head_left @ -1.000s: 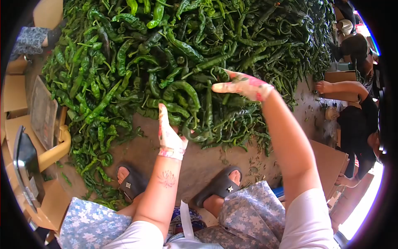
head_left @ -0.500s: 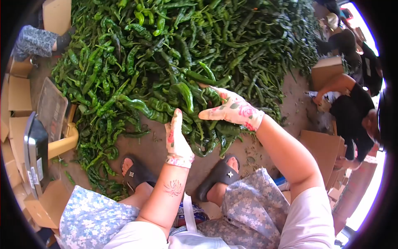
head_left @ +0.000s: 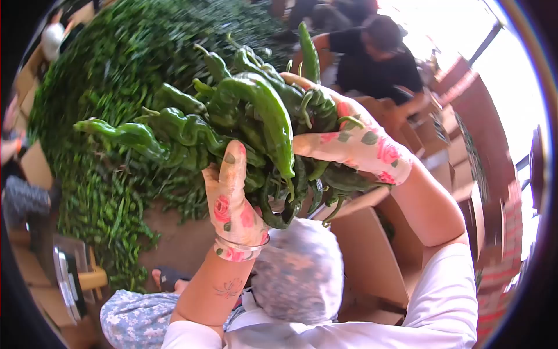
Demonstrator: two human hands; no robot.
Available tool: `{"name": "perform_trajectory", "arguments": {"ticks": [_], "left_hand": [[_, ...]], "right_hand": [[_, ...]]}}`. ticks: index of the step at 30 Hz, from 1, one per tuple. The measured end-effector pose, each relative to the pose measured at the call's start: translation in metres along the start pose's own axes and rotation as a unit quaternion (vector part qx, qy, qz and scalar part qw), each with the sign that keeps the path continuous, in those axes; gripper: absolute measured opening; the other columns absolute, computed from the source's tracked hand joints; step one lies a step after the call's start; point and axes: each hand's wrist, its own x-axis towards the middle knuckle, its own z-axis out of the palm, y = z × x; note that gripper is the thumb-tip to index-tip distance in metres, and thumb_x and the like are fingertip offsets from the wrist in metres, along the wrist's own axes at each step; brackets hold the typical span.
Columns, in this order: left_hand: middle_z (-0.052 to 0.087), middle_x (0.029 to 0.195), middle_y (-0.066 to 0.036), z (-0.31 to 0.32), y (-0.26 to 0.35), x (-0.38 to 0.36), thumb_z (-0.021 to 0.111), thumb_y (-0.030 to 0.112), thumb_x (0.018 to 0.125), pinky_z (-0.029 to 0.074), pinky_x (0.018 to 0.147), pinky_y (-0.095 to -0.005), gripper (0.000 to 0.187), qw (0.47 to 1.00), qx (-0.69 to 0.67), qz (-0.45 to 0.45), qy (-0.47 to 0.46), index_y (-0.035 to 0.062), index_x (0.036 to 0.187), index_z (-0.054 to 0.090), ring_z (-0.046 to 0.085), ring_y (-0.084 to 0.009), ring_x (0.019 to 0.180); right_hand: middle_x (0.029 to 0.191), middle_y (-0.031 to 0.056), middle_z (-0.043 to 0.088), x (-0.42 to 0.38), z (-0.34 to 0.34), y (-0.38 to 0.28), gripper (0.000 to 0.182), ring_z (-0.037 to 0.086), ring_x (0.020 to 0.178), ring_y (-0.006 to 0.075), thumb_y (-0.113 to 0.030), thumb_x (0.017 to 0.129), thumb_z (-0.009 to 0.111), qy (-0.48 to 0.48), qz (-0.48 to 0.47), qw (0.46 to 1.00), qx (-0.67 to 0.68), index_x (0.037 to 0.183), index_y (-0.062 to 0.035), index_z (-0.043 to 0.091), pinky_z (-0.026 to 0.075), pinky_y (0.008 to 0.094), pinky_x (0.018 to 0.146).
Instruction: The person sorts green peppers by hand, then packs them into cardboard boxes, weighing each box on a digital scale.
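A large bunch of green peppers (head_left: pixel 261 110) is held up between both hands, which wear white gloves with a pink rose print. My left hand (head_left: pixel 232 203) supports the bunch from the lower left, its thumb pointing up against the peppers. On the right side, my right hand (head_left: pixel 360 139) clasps the bunch, thumb across the front and fingers partly hidden behind it. Long peppers stick out to the left and at the top. Behind lies a big heap of green peppers (head_left: pixel 99 75), blurred by motion.
Open cardboard boxes (head_left: pixel 366 250) stand below and right of the bunch. A person in a dark shirt (head_left: pixel 378 64) is at the upper right. Stacked cartons (head_left: pixel 494 232) line the right edge. At the lower left is a yellow-armed stool or chair (head_left: pixel 93 279).
Both hands have lifted the bunch off the heap, closer to the camera. The view has swung right, bringing open boxes into sight below the peppers.
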Motion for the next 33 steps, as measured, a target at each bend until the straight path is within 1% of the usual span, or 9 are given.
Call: {"name": "perform_trajectory", "arguments": {"ticks": [7,12,16,17,19,21,22,28,33], "left_hand": [[0.058,0.114,-0.01,0.112,-0.101,-0.077,0.061,0.02,0.089,0.051,0.083,-0.0321,0.045,0.947,-0.088,-0.16,-0.263,0.0011,0.126,0.044,0.059,-0.017,0.101],[0.056,0.119,-0.009,0.111,-0.214,-0.135,0.057,0.025,0.09,0.05,0.088,-0.0381,0.043,0.936,-0.069,-0.284,-0.195,0.0083,0.128,0.044,0.058,-0.022,0.104],[0.057,0.12,-0.008,0.091,-0.263,-0.154,0.055,0.033,0.091,0.05,0.089,-0.0422,0.042,0.9,0.088,-0.427,-0.017,0.0117,0.126,0.047,0.059,-0.0248,0.104],[0.055,0.123,-0.008,0.089,-0.262,-0.157,0.057,0.031,0.09,0.046,0.091,-0.0519,0.043,0.886,0.11,-0.45,-0.02,0.0173,0.128,0.044,0.056,-0.0296,0.109],[0.045,0.132,-0.009,0.076,-0.263,-0.146,0.062,0.032,0.085,0.045,0.084,-0.0555,0.073,0.84,0.211,-0.496,-0.066,0.0266,0.144,0.02,0.057,-0.0321,0.1],[0.032,0.141,-0.013,0.083,-0.256,-0.142,0.057,0.029,0.089,0.035,0.09,-0.0667,0.049,0.803,0.294,-0.517,-0.033,0.0185,0.133,0.037,0.035,-0.0375,0.126],[0.023,0.144,-0.016,0.086,-0.244,-0.14,0.056,0.029,0.09,0.036,0.092,-0.0639,0.056,0.793,0.311,-0.515,-0.096,0.0182,0.139,0.03,0.031,-0.0369,0.129],[0.06,0.104,-0.014,0.085,-0.207,-0.114,0.051,0.014,0.094,0.051,0.059,-0.0321,0.027,0.827,0.262,-0.422,-0.263,0.002,0.119,0.049,0.062,-0.0226,0.089],[0.061,0.103,-0.004,0.094,-0.23,-0.155,0.064,0.031,0.086,0.051,0.067,-0.0284,0.041,0.707,0.407,-0.377,-0.438,0.0028,0.115,0.055,0.058,-0.0106,0.081]], "right_hand": [[0.09,-0.0039,0.06,-0.186,-0.093,-0.061,0.051,0.047,0.06,0.0017,-0.022,0.076,0.075,0.223,0.093,0.968,-0.072,0.121,-0.0114,0.055,0.036,0.0185,0.049],[0.098,0.0001,0.062,-0.296,-0.11,-0.034,0.036,0.053,0.092,0.0061,-0.018,0.083,0.069,0.282,0.181,0.942,0.008,0.115,-0.0046,0.059,0.045,0.0252,0.084],[0.095,-0.0037,0.062,-0.356,-0.121,0.041,0.03,0.053,0.083,0.0044,-0.021,0.084,0.069,0.286,0.235,0.927,0.06,0.108,-0.0046,0.063,0.044,0.024,0.073],[0.089,-0.0042,0.063,-0.365,-0.121,0.056,0.026,0.053,0.079,0.0043,-0.021,0.084,0.069,0.271,0.244,0.93,0.055,0.103,-0.0041,0.065,0.044,0.0236,0.072],[0.084,-0.004,0.062,-0.378,-0.121,0.064,0.021,0.052,0.077,0.0046,-0.021,0.084,0.069,0.263,0.287,0.921,0.035,0.097,-0.0045,0.067,0.044,0.0236,0.07],[0.078,-0.0044,0.062,-0.391,-0.131,0.091,0.017,0.052,0.072,0.0048,-0.021,0.083,0.069,0.284,0.274,0.919,0.001,0.091,-0.0058,0.068,0.043,0.0233,0.065],[0.071,-0.0067,0.058,-0.397,-0.135,0.097,0.015,0.048,0.064,0.0036,-0.022,0.083,0.069,0.289,0.285,0.914,-0.002,0.087,-0.0078,0.068,0.038,0.0223,0.057],[0.074,-0.0056,0.059,-0.401,-0.135,0.111,0.015,0.05,0.066,0.0036,-0.019,0.084,0.069,0.323,0.232,0.917,0.016,0.091,-0.0059,0.068,0.039,0.021,0.058],[0.088,-0.0016,0.063,-0.36,-0.109,0.077,0.023,0.055,0.079,0.0049,-0.015,0.084,0.07,0.331,0.069,0.92,0.197,0.103,-0.0023,0.066,0.046,0.0219,0.069]]}}
